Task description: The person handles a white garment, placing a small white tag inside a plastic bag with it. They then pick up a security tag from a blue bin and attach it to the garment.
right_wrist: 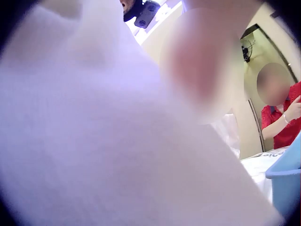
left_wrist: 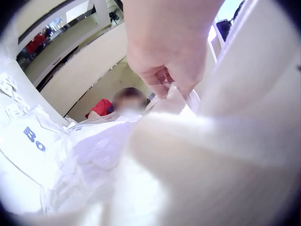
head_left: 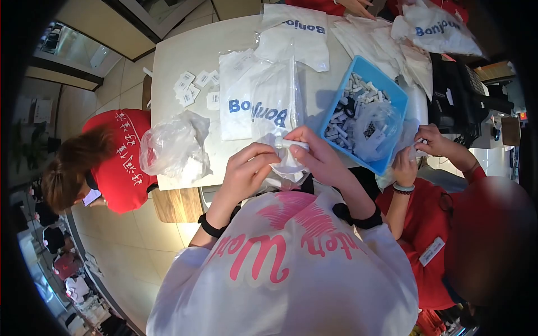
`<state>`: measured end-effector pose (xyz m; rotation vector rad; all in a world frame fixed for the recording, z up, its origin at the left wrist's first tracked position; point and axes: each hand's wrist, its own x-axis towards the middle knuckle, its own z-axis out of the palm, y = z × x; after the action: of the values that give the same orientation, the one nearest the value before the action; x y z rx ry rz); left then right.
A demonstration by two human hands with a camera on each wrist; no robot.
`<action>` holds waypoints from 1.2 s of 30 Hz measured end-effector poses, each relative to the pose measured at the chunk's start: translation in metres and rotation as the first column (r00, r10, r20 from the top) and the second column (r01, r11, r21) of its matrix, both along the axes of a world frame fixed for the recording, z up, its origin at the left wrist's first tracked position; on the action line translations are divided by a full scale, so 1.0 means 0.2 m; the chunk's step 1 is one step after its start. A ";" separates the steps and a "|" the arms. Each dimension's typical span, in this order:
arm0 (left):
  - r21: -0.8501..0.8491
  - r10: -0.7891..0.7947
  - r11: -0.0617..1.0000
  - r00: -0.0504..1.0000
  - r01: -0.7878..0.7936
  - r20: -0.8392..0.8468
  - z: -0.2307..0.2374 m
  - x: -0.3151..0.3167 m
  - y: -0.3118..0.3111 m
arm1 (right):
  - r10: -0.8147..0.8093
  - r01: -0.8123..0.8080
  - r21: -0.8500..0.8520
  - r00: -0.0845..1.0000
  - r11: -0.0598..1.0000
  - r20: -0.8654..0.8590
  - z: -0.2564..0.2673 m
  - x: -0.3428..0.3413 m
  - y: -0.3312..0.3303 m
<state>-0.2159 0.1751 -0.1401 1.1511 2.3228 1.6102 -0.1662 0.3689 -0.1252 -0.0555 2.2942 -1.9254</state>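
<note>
Close in front of the chest, my left hand (head_left: pixel 246 169) pinches the edge of a clear plastic bag with white cloth (head_left: pixel 290 167) in it. In the left wrist view, its fingertips (left_wrist: pixel 162 92) come together on thin clear film and a white fold. My right hand (head_left: pixel 320 159) holds a short white rod-shaped piece (head_left: pixel 291 144) between thumb and fingers, right over the bag. Beyond the hands lie packed white garments (head_left: pixel 238 112) printed "Bonjour" in blue. The right wrist view is mostly filled by a white sleeve (right_wrist: pixel 94 141), and the hand there is blurred.
A blue bin (head_left: pixel 404 92) with many small white and dark pieces stands at the right. White paper tags (head_left: pixel 188 84) and a crumpled clear bag (head_left: pixel 176 145) lie left on the table (head_left: pixel 179 47). People in red stand close on both sides and at the far edge.
</note>
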 end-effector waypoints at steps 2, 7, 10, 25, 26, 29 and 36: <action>0.002 -0.007 1.000 1.000 0.007 0.014 0.00 0.00 0.00 | 0.000 0.000 0.003 1.000 1.000 -0.013 0.00 0.00 -0.01; 0.002 -0.007 1.000 0.999 0.007 0.053 0.00 0.00 0.00 | 0.020 -0.020 -0.013 0.999 1.000 0.047 -0.01 0.01 0.00; 0.008 -0.008 1.000 0.999 0.007 0.052 0.00 0.00 0.00 | -0.001 0.001 -0.006 1.000 1.000 -0.002 -0.02 0.02 0.00; 0.026 0.000 1.000 0.997 -0.002 0.071 0.00 0.00 0.01 | 0.027 -0.015 -0.102 0.993 0.995 0.119 -0.03 0.02 0.02; 0.014 0.013 1.000 0.995 -0.015 0.102 0.01 0.00 0.01 | 0.045 -0.043 -0.053 0.999 0.998 0.027 -0.04 0.02 0.02; 0.034 0.023 0.999 0.999 -0.025 0.047 -0.01 -0.01 0.01 | 0.061 -0.061 0.011 0.997 0.998 -0.055 -0.03 0.02 0.03; 0.082 0.053 0.996 0.994 -0.045 -0.099 -0.03 -0.02 0.00 | -0.007 0.008 0.023 0.999 1.000 -0.034 -0.03 0.05 0.00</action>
<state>-0.2192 0.1754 -0.1471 1.2280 2.3867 1.7142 -0.1568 0.3697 -0.1310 -0.0775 2.3411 -1.9156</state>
